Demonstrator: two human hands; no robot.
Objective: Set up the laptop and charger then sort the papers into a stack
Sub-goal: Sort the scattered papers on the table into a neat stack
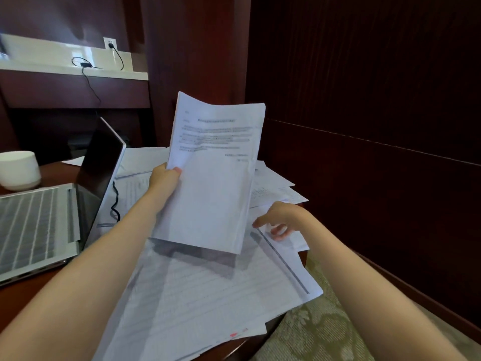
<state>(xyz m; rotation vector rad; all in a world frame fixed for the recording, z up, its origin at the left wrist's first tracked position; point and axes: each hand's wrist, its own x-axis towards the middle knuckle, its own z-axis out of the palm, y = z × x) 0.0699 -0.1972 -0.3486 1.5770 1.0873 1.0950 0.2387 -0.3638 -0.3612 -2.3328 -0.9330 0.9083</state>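
My left hand (pixel 165 177) grips a thick stack of printed papers (pixel 212 183) by its left edge and holds it tilted above the table. More loose papers (pixel 208 290) lie spread over the table below and behind it. My right hand (pixel 282 218) rests on the loose sheets at the right, fingers curled and touching a page edge. An open silver laptop (pixel 39 220) sits at the left, its dark screen (pixel 100 173) turned edge-on. A black charger cable (pixel 114 201) runs from the laptop's side up to a wall socket (pixel 110 43).
A white cup (pixel 19 169) stands behind the laptop on the dark wooden table (pixel 31 293). A white shelf (pixel 70 62) is at the upper left. Dark wood panelling (pixel 364 100) closes off the right side. Patterned upholstery (pixel 317 324) lies at the lower right.
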